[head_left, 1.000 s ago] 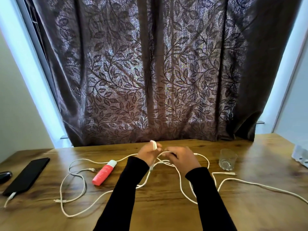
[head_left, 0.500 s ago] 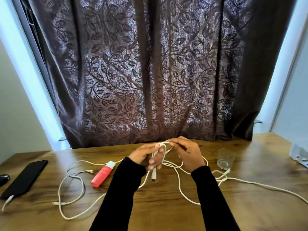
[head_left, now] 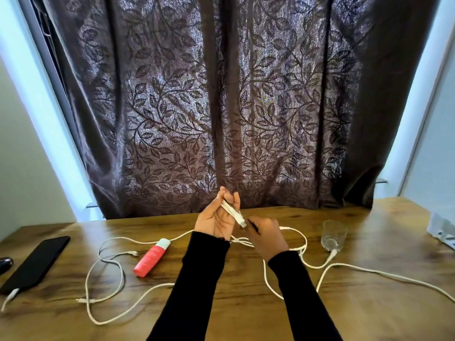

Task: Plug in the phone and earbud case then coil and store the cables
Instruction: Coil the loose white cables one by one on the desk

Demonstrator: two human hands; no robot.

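Observation:
My left hand (head_left: 216, 217) is raised above the wooden table (head_left: 221, 311), palm toward me, fingers closed on folded strands of a white cable (head_left: 232, 212) whose USB plug sticks out to the right. My right hand (head_left: 267, 236) is lower and to the right, closed around the same cable near the table. More white cable (head_left: 268, 284) loops loosely over the table on both sides. A black phone (head_left: 34, 263) lies at far left with a white plug in its near end. A dark earbud case (head_left: 5, 263) sits at the left edge.
A pink tube (head_left: 151, 258) with a white cap lies left of my arms. An empty glass (head_left: 333, 236) stands at right, a cable plug beside it. A white object (head_left: 443, 228) sits at the far right edge. A patterned curtain hangs behind the table.
My left hand has risen and turned palm toward me with the folded cable. My right hand has dropped away from it toward the table, and the loose cable at right has shifted closer.

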